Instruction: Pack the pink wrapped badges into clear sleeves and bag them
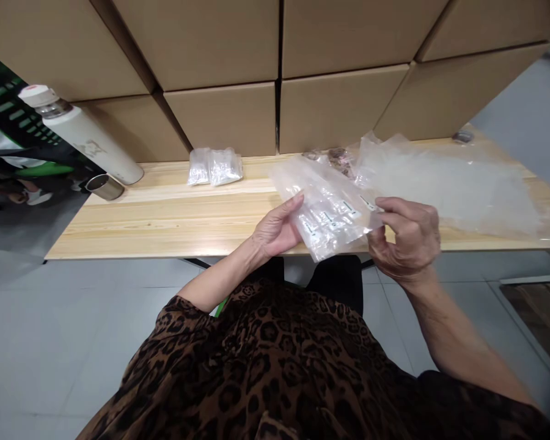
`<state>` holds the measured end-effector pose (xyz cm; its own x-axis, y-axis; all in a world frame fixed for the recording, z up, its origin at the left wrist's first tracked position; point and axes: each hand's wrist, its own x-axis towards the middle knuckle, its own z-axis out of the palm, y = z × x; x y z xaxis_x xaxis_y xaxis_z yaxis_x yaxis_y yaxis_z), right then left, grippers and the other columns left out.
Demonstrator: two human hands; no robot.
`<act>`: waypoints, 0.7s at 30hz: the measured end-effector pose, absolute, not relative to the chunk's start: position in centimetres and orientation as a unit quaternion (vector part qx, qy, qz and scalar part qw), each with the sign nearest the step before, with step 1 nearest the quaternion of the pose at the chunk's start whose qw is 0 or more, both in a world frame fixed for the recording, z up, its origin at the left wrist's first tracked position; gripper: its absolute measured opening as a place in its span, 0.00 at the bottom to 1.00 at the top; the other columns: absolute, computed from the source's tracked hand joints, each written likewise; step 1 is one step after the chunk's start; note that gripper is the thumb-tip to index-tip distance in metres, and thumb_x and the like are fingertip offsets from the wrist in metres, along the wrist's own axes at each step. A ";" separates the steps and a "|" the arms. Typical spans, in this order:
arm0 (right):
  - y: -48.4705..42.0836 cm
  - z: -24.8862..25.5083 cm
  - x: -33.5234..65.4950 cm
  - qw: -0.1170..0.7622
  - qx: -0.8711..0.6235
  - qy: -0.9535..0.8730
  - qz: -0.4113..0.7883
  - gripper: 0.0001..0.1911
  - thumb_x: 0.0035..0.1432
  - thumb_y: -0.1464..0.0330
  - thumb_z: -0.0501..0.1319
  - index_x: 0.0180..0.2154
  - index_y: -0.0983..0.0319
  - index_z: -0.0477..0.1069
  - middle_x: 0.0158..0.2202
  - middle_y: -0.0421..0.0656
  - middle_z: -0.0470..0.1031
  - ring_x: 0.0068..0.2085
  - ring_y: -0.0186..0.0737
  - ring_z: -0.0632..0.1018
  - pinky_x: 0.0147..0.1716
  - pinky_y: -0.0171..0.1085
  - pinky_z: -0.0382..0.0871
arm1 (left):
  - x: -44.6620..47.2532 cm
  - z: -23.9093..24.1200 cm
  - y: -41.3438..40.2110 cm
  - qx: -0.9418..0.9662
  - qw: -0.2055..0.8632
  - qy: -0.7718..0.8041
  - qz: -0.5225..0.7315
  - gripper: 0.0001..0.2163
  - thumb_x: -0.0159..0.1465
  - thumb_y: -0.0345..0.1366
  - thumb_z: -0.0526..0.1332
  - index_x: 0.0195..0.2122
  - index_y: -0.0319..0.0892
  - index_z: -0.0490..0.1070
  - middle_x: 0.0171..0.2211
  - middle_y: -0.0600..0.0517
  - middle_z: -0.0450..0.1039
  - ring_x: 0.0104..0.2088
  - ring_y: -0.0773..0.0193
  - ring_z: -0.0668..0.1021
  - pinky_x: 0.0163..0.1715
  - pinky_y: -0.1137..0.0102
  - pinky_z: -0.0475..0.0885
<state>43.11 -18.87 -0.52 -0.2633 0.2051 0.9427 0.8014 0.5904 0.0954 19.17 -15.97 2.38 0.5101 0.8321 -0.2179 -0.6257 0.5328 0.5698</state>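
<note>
Both hands hold a bundle of small clear plastic bags (330, 215) just above the near edge of the wooden surface (165, 214), a little right of its middle. The bags are flat, stacked loosely and carry small white labels with dark marks; the print is too small to read.

The left hand (277, 229) is mostly open, its palm and fingers cupped against the left side of the bundle and partly tucked behind it. The right hand (406, 238) is curled, pinching the bundle's right end between thumb and fingertips.

Just behind the bundle, a large sheet of clear plastic (453, 180) lies crumpled across the right part of the surface, reaching its right edge. A brownish item (338, 156) shows near the back edge beside this plastic, too unclear to identify.

A small heap of clear bags (215, 166) sits at the back edge, left of the middle. At the left end a white bottle (85, 137) lies tilted, with a metal cup (104, 186) just beside it at the corner. Cardboard boxes (229, 116) are stacked along the back edge.
</note>
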 end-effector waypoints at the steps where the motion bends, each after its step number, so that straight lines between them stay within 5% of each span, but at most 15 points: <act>1: -19.1 -0.4 43.3 0.495 -0.368 -0.737 -0.276 0.09 0.67 0.72 0.62 0.46 0.53 0.72 0.50 0.46 0.85 0.45 0.47 0.84 0.43 0.47 0.80 | 19.0 2.7 -16.0 0.215 0.847 0.230 0.427 0.22 0.66 0.42 0.72 0.58 0.39 0.75 0.57 0.41 0.82 0.68 0.42 0.76 0.72 0.43 0.65; 7: -20.4 1.2 44.1 0.507 -0.511 -0.668 -0.189 0.04 0.67 0.67 0.62 0.37 0.54 0.74 0.48 0.46 0.86 0.44 0.55 0.87 0.39 0.53 0.80 | 20.6 2.4 -15.9 0.258 0.859 0.232 0.376 0.38 0.67 0.65 0.64 0.67 0.42 0.67 0.60 0.36 0.78 0.67 0.37 0.77 0.66 0.42 0.72; 12: -20.2 3.7 43.4 0.588 -0.464 -0.653 -0.114 0.06 0.68 0.61 0.65 0.46 0.50 0.79 0.51 0.47 0.83 0.57 0.62 0.84 0.45 0.57 0.83 | 21.2 0.2 -15.2 0.307 0.770 0.335 0.448 0.41 0.65 0.70 0.61 0.68 0.44 0.65 0.61 0.36 0.76 0.65 0.43 0.78 0.65 0.50 0.74; 16: -19.9 5.6 40.6 0.504 -0.496 -0.707 0.014 0.13 0.68 0.55 0.66 0.51 0.49 0.79 0.54 0.49 0.82 0.59 0.63 0.82 0.41 0.58 0.85 | 18.2 0.7 -12.9 0.416 0.624 0.386 0.538 0.43 0.66 0.74 0.52 0.72 0.49 0.60 0.71 0.40 0.67 0.74 0.42 0.67 0.67 0.48 0.70; 21: -20.2 6.7 39.3 0.473 -0.466 -0.746 0.055 0.11 0.69 0.57 0.66 0.50 0.50 0.80 0.56 0.48 0.83 0.59 0.62 0.83 0.45 0.62 0.87 | 16.2 4.0 -11.9 0.562 0.553 0.372 0.489 0.36 0.66 0.68 0.63 0.67 0.52 0.68 0.68 0.44 0.70 0.72 0.39 0.69 0.68 0.45 0.67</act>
